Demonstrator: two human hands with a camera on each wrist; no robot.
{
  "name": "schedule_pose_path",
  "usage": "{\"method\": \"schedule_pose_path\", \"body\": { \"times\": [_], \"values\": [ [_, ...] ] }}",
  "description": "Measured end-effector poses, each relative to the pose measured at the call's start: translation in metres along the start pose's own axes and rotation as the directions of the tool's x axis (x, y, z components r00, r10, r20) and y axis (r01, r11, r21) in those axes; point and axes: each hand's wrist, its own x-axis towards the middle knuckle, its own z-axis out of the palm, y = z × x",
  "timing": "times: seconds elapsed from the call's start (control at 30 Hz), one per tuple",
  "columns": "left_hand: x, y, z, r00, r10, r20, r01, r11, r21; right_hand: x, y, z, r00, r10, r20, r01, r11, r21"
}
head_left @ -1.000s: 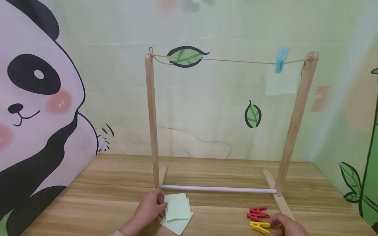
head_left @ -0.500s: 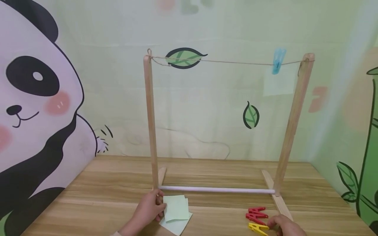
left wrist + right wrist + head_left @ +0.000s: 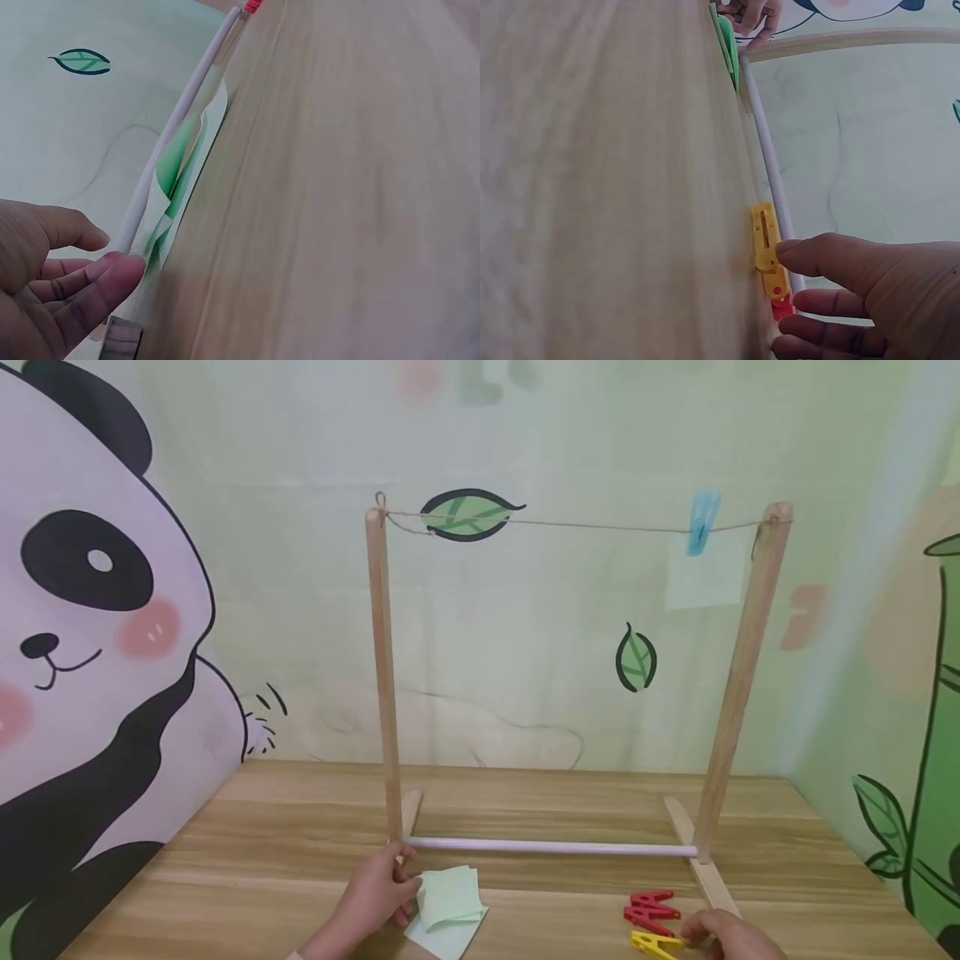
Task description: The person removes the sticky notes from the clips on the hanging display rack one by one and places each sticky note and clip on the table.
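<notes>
Pale green sheets of paper lie overlapping on the table at the centre front. At their left edge my left hand pinches a sheet, and the upper paper bows up from the lower one. The left wrist view has the curved sheet running to the thumb tip. Front right, a yellow clothespin lies below two red clothespins. My right hand is at its right end. From the right wrist, the thumb tip touches the yellow clothespin and the fingers are bent beside it.
Behind the hands stands a wooden frame with a left post, a right post and a low white rod. String spans the top. A blue clothespin holds a pale sheet there.
The upper paper beside my left hand has buckled and its outline has shifted. Both hands have stayed nearly in place, and the whole view has shifted slightly.
</notes>
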Motion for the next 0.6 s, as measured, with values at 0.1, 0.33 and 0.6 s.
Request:
{"method": "schedule_pose_path", "body": {
  "times": [0.1, 0.33, 0.6],
  "values": [
    [0.000, 0.002, -0.001, 1.000, 0.004, -0.007, -0.004, 1.000, -0.012, -0.001, -0.002, -0.005, 1.000, 0.008, 0.027, -0.009, 1.000, 0.007],
    [0.001, 0.009, -0.002, 0.999, 0.032, -0.025, -0.031, 0.999, 0.007, -0.008, -0.007, -0.023, 0.999, -0.025, 0.019, 0.026, 0.999, -0.019],
    [0.013, 0.027, -0.007, 0.993, 0.121, 0.003, -0.120, 0.989, -0.089, -0.023, -0.023, -0.060, 0.986, -0.161, -0.052, 0.160, 0.987, -0.028]
  ]
}}
